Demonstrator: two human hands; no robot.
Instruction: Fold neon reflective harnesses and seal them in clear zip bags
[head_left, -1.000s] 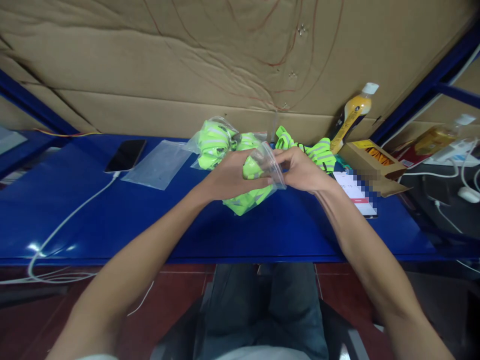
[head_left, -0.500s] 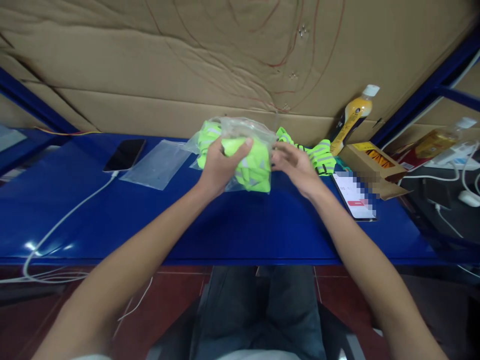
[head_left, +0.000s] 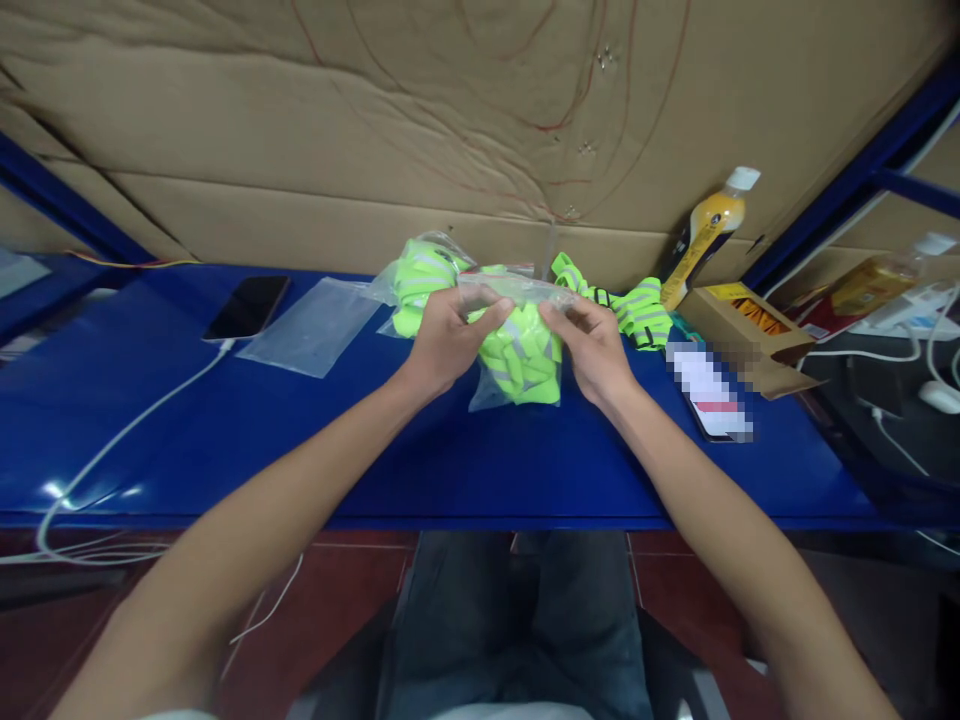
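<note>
Pinching a filled bag along its top, above the tabletop (head_left: pixel 300 440).

Left hand (head_left: pixel 442 340) and right hand (head_left: pixel 592 345) gripping the clear bag (head_left: pixel 517 360), fingers closed on its mouth, probably pressing it sealed, bright-green straps inside.

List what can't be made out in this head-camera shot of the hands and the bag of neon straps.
- Bag's top edge, head view: whether it is sealed is hidden by the fingers of the left hand and right hand.
- Phone screen, head view: pixelated, unreadable.
- Bottle label, head view: too small to read.
- Second bagged bundle, head view: partly behind the left hand.
- White cable, head view: runs off the left edge.
</note>
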